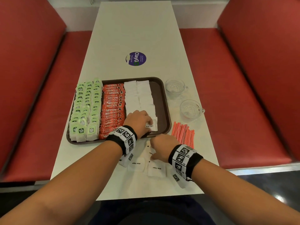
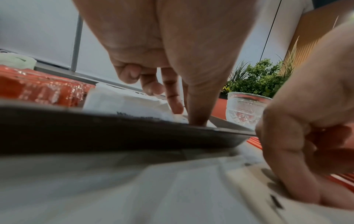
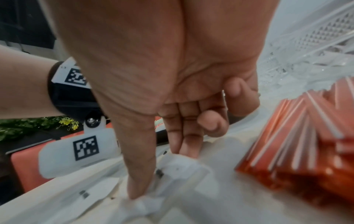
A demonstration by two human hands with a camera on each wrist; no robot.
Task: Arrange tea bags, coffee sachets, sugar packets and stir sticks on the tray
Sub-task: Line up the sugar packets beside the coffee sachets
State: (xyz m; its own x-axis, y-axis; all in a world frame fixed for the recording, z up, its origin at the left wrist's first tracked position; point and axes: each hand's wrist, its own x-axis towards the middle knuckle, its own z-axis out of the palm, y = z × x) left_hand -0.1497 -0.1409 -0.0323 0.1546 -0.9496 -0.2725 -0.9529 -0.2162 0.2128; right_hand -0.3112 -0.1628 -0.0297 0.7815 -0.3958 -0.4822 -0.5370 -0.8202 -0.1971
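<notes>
Head view: my left hand [image 1: 139,122] lies on the brown tray [image 1: 164,101], thumb and straight fingers pressing a white sugar packet [image 1: 153,125] flat at the near end of the 2 white columns. That packet's print reads toward me, and the columns' long axis runs away from me. My right hand [image 1: 162,147] is down on the worktop [image 1: 134,30], just nearer than the tray's front rim. Its thumb and fingers pinch a loose sugar packet [image 3: 178,168], which the right wrist view shows crumpled at one end. More loose packets [image 1: 156,169] lie flat beneath and nearer than that hand, print upside down to me. The stir sticks [image 1: 185,133] lie just right of my right hand, long axis pointing away. Left of my left hand, coffee sachets [image 1: 112,109] lie crosswise, then tea bags [image 1: 86,109]. 2 glass cups [image 1: 191,109] stand beyond the sticks.
</notes>
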